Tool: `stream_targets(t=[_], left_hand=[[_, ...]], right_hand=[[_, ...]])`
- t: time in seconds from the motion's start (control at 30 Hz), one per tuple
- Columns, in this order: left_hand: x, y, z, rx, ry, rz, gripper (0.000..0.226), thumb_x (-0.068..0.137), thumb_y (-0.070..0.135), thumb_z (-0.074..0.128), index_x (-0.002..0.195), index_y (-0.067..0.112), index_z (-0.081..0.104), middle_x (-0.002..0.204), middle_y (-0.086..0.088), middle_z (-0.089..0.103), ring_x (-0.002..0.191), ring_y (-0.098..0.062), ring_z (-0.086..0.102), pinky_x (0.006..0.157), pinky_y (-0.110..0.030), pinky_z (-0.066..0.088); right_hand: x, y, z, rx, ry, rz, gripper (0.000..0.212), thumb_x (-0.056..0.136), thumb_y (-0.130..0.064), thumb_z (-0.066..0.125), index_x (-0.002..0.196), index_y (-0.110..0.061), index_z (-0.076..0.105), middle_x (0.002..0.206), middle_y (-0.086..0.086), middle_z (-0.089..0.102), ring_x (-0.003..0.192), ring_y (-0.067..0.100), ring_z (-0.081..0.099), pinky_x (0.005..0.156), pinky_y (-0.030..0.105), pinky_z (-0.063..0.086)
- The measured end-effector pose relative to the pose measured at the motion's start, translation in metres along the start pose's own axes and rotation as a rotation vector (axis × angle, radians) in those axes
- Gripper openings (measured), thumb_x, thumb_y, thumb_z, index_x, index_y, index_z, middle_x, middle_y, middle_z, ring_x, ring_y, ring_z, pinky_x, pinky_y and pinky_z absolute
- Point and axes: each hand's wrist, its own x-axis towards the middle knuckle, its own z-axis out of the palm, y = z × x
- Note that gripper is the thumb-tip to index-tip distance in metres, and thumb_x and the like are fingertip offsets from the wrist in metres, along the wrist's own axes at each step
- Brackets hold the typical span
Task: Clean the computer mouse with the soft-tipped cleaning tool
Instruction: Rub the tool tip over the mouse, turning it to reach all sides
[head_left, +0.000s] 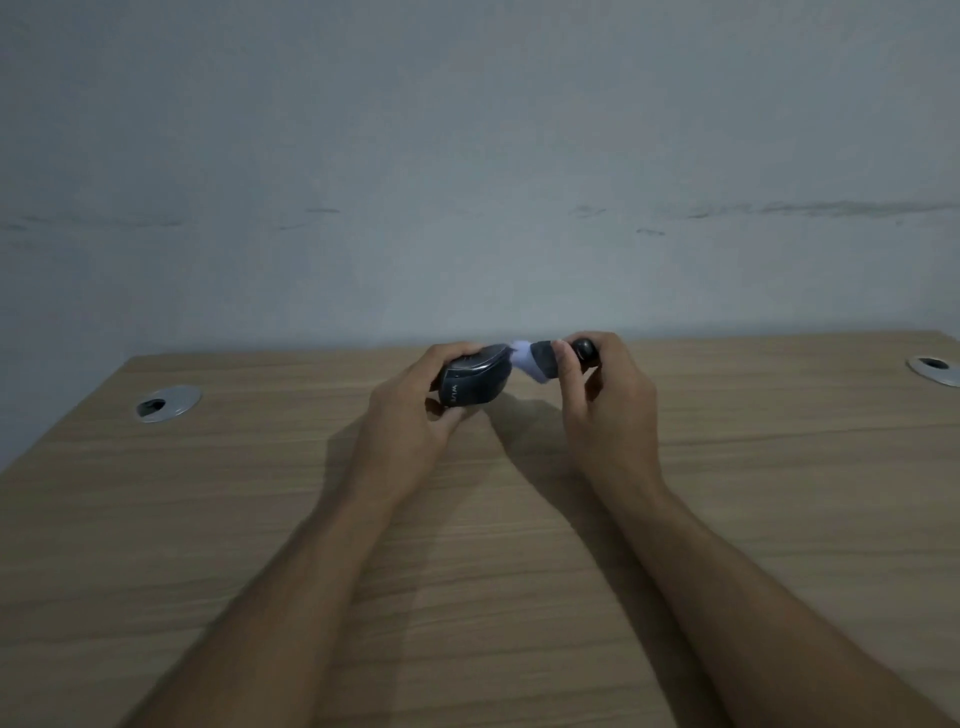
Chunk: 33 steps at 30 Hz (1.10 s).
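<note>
A dark grey computer mouse (475, 382) with white lettering on its side is held above the wooden desk (467, 545), tilted on its edge. My left hand (415, 421) grips it from the left, thumb underneath and fingers over the top. My right hand (605, 405) is closed around the dark handle of the cleaning tool (545, 361). The tool's pale, soft tip (524, 358) touches the right end of the mouse. Most of the handle is hidden inside my fingers.
Two round metal cable grommets sit in the desk, one at the left (167, 403) and one at the far right edge (935, 369). A pale wall (467, 182) rises straight behind the desk's far edge.
</note>
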Motion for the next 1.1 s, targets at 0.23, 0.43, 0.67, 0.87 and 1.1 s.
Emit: stream_targets(t=[0.23, 0.43, 0.67, 0.87, 1.1], left_hand=[[0.006, -0.002, 0.006, 0.152, -0.004, 0.168, 0.066, 0.084, -0.013, 0.074, 0.139, 0.023, 0.072, 0.124, 0.004, 0.079, 0.108, -0.018, 0.075, 0.095, -0.026, 0.056], [0.003, 0.000, -0.004, 0.144, -0.003, 0.163, 0.081, 0.077, -0.022, 0.066, 0.141, 0.026, 0.070, 0.134, 0.010, 0.076, 0.121, -0.010, 0.071, 0.106, -0.023, 0.054], [0.004, 0.001, 0.001, 0.149, -0.042, 0.168, 0.072, 0.081, -0.011, 0.079, 0.142, 0.027, 0.069, 0.125, 0.008, 0.079, 0.107, -0.013, 0.074, 0.094, -0.026, 0.057], [-0.004, 0.003, -0.001, -0.096, -0.041, -0.104, 0.065, 0.084, 0.024, 0.094, 0.141, 0.036, 0.064, 0.122, 0.017, 0.080, 0.102, -0.002, 0.078, 0.092, -0.022, 0.061], [0.000, -0.002, -0.006, -0.262, -0.134, -0.222, 0.063, 0.085, 0.021, 0.094, 0.141, 0.026, 0.066, 0.129, 0.008, 0.080, 0.119, -0.010, 0.077, 0.108, -0.046, 0.062]], right_hand=[[-0.012, -0.011, 0.002, 0.031, -0.031, -0.091, 0.014, 0.108, -0.028, 0.065, 0.107, -0.014, 0.069, 0.090, -0.005, 0.067, 0.074, 0.012, 0.061, 0.069, 0.019, 0.045], [-0.003, 0.006, -0.008, 0.003, -0.003, 0.057, 0.014, 0.108, -0.034, 0.065, 0.104, -0.021, 0.070, 0.084, -0.013, 0.066, 0.070, 0.000, 0.060, 0.066, 0.010, 0.038], [-0.011, -0.006, -0.005, 0.034, -0.056, -0.058, 0.013, 0.108, -0.030, 0.067, 0.107, -0.017, 0.072, 0.087, -0.011, 0.066, 0.070, -0.004, 0.058, 0.068, 0.009, 0.039], [-0.001, 0.009, -0.013, 0.048, 0.014, 0.125, 0.020, 0.108, -0.039, 0.066, 0.104, -0.021, 0.073, 0.077, -0.013, 0.063, 0.065, 0.002, 0.058, 0.064, 0.012, 0.037], [-0.011, 0.006, -0.004, 0.026, -0.140, 0.048, 0.013, 0.105, -0.037, 0.070, 0.104, -0.025, 0.076, 0.088, -0.010, 0.071, 0.072, 0.006, 0.061, 0.069, 0.022, 0.046]])
